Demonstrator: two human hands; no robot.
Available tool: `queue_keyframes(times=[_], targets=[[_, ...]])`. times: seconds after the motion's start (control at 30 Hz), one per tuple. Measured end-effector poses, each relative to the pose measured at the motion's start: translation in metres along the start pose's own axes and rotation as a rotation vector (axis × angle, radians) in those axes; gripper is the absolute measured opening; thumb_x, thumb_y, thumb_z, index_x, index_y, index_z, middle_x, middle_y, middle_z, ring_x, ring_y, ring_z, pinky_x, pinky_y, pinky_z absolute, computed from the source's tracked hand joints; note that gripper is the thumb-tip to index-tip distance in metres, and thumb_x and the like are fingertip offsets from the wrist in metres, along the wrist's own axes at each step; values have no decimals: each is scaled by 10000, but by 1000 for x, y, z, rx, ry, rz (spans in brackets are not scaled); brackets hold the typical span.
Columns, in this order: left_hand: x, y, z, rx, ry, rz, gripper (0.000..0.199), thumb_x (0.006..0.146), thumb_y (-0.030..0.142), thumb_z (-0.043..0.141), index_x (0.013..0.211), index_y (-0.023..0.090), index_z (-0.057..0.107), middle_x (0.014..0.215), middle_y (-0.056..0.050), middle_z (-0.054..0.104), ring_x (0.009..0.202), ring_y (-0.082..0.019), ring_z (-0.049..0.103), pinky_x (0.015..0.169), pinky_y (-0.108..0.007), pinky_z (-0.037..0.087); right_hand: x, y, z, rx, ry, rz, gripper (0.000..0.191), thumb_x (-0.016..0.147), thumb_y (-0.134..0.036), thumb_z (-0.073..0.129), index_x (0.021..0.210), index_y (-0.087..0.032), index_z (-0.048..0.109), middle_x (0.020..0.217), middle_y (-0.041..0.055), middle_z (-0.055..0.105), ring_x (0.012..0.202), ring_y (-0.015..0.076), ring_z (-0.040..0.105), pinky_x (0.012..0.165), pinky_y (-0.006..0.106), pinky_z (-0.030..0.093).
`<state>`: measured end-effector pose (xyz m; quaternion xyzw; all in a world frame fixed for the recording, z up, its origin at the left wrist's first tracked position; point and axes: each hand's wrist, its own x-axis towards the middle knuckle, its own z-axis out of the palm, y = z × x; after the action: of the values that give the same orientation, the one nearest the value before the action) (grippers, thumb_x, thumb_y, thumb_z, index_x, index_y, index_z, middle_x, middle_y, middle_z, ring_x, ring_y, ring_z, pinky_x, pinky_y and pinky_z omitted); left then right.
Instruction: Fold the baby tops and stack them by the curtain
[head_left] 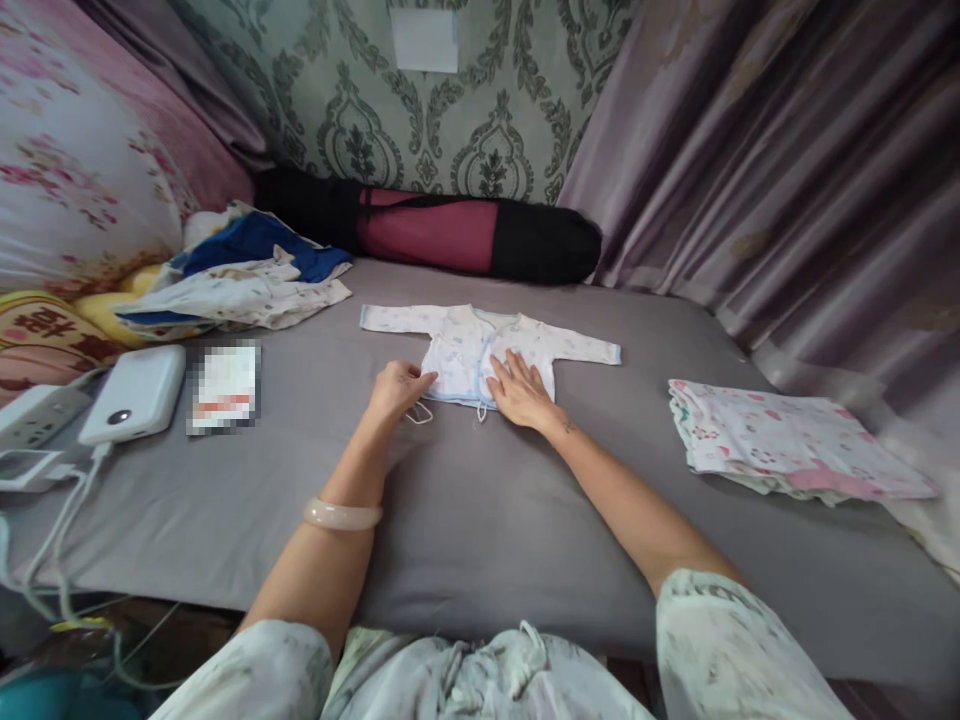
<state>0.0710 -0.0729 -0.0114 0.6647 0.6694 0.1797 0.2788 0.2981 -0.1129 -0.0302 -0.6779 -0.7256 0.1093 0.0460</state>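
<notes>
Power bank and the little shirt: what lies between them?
Beside the power bank, a small pixelated item; then bare grey sheet, up to the left hand at the little shirt, in the head view.

Open grey bedsheet (465,520) before the wearer, folded patterned cloth (795,440) obstructing right side, power bank (135,395) and cables (64,520) obstructing left

One head-worn view looks forward and down over the hands (465,390) from close above.
</notes>
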Motion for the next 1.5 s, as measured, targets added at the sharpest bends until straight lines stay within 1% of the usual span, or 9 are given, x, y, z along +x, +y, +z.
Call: queue_keyframes(times=[0.33, 0.5, 0.73, 0.93, 1.03, 1.13, 1.23, 1.3, 1.5], targets=[[2, -3, 6, 101, 45, 36, 169, 767, 360, 605, 732, 196, 585, 734, -63, 676, 773, -228, 642, 603, -280, 383, -7, -4, 10, -34, 87, 4, 575, 1013, -454, 214, 1540, -229, 260, 1616, 97, 186, 1484, 261, 137, 1178, 473, 108], [2, -4, -5, 1, -138, 26, 325, 720, 492, 654, 643, 188, 567, 559, -27, 611, 580, -176, 573, 551, -267, 359, -8, 0, 5, 28, 36, -23, 590, 1012, -457, 195, 1543, -206, 248, 1616, 106, 178, 1490, 256, 115, 1182, 475, 105], [-4, -26, -45, -85, -311, 10, 388, 558, 553, 715, 665, 190, 629, 543, 13, 589, 554, -141, 496, 532, -239, 332, -36, 21, -11, -3, 56, -82, 612, 1008, -460, 197, 1536, -157, 258, 1618, 133, 142, 1494, 269, 81, 1185, 517, 68], [-2, -61, -93, -63, -212, 13, 421, 572, 609, 664, 594, 190, 632, 558, -2, 571, 565, -140, 465, 537, -243, 320, -67, 56, -23, 55, 55, -66, 626, 1002, -478, 167, 1523, -153, 284, 1608, 135, 186, 1488, 261, 133, 1183, 508, 154], [5, -54, -102, -42, -115, 11, 377, 618, 562, 656, 620, 185, 662, 581, -16, 597, 562, -143, 472, 528, -248, 327, -73, 67, -25, 63, 75, -46, 629, 999, -491, 161, 1511, -158, 312, 1601, 131, 213, 1483, 263, 157, 1183, 515, 160], [7, -20, -93, -70, 9, 150, 431, 714, 584, 600, 742, 167, 708, 622, -28, 618, 585, -153, 514, 530, -252, 343, -72, 66, -24, 55, 106, -19, 620, 1000, -489, 156, 1502, -173, 333, 1592, 120, 248, 1477, 262, 183, 1182, 510, 172], [7, 20, -72, -227, -34, 498, 529, 814, 569, 547, 1168, 192, 659, 1027, -69, 692, 776, -156, 591, 668, -261, 454, -69, 58, -24, 31, 103, -10, 618, 1003, -472, 154, 1502, -155, 335, 1585, 129, 264, 1476, 258, 188, 1185, 508, 157], [9, 36, -54, -211, -31, 594, 548, 840, 544, 539, 1275, 215, 591, 1210, -91, 637, 853, -158, 608, 745, -282, 492, -67, 53, -23, 11, 94, -17, 620, 1005, -458, 152, 1503, -136, 333, 1585, 136, 260, 1479, 255, 178, 1188, 504, 141], [24, 25, 6, 156, -40, 632, 480, 929, 380, 399, 1316, 132, 539, 1338, -171, 566, 1173, -253, 578, 1004, -392, 448, -64, 44, -17, -34, 92, -61, 604, 1011, -432, 150, 1518, -142, 304, 1597, 128, 225, 1482, 253, 163, 1186, 512, 122]])
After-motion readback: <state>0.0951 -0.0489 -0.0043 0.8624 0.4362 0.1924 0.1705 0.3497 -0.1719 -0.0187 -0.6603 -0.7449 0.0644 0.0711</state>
